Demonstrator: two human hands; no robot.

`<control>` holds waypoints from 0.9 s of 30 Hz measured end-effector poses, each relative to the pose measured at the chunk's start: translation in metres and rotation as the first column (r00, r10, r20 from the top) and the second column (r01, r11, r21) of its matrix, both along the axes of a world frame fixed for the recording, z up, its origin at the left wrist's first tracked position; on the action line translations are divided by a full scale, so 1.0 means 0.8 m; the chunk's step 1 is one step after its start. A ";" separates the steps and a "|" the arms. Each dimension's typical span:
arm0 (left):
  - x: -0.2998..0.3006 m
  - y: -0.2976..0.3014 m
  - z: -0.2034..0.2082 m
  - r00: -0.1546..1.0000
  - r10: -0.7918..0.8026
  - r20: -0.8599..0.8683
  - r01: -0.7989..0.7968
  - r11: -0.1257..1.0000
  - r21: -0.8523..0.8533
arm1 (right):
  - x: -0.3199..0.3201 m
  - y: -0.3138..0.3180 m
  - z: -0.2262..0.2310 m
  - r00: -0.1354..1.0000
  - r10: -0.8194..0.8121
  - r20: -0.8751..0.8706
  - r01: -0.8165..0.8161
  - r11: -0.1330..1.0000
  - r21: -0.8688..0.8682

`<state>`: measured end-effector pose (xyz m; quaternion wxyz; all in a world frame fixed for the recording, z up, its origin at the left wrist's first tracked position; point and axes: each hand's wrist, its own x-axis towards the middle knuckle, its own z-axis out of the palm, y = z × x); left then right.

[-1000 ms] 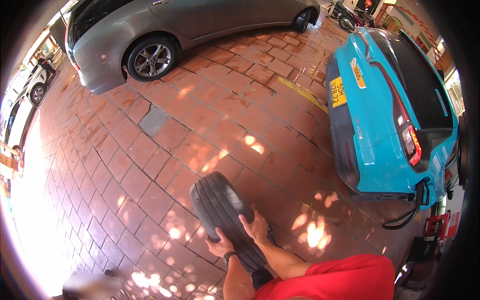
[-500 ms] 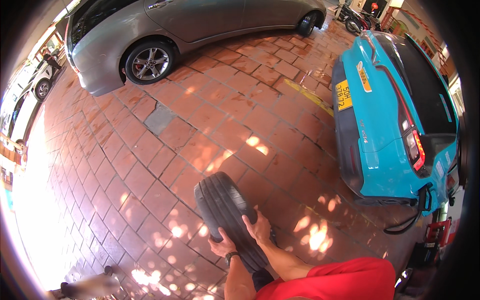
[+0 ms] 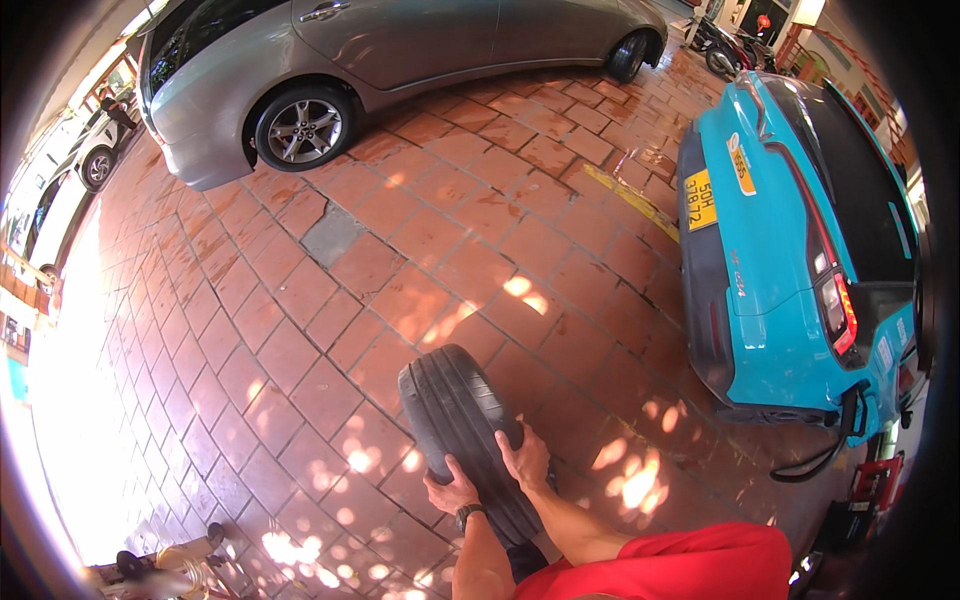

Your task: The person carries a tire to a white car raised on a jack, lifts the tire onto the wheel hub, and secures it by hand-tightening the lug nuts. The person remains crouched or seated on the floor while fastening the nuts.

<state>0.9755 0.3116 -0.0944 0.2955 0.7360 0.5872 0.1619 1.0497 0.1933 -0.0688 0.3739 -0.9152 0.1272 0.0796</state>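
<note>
One black car tyre (image 3: 448,390) is held on edge with its grooved tread toward the viewer, low in the view and in front of the person's red shirt (image 3: 690,562). The left hand (image 3: 456,490) is curved against the tyre's left side, thumb laid on the tread; the right hand (image 3: 528,460) is cupped around the opposite side, its thumb along the tread's right shoulder. Both grips are spread about as wide as the tyre and have firm contact with it, though most of the fingertips are hidden behind its sides. Whether its lower edge touches the ground cannot be told. A dark wristwatch (image 3: 468,515) circles the left wrist.

Reddish-brown paving (image 3: 240,330) surrounds the tyre, dappled with sunlight and broken by one grey patch (image 3: 332,236). A grey car (image 3: 420,45) with a multi-spoke alloy wheel (image 3: 304,130) stands across the far side. To the right is a teal car (image 3: 775,320), rear end toward the tyre, wearing a yellow number plate (image 3: 701,199); a yellow painted line (image 3: 630,202) runs up to its bumper. Motorcycles (image 3: 722,52) are parked beyond it. At the far left, a white car (image 3: 98,150) stands near a darkly dressed person (image 3: 118,110).
</note>
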 end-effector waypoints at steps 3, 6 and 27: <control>0.000 0.001 -0.001 1.000 -0.006 -0.001 0.006 1.000 -0.004 | 0.002 0.002 0.004 0.999 -0.001 -0.033 0.001 1.000 0.000; 0.000 0.001 0.000 1.000 -0.003 -0.006 0.003 1.000 -0.006 | 0.002 0.001 0.008 0.997 0.006 -0.083 -0.005 1.000 0.011; -0.001 0.003 0.007 0.996 0.065 -0.057 -0.069 0.995 -0.075 | 0.000 0.009 0.001 0.979 0.154 0.136 -0.151 0.988 -0.033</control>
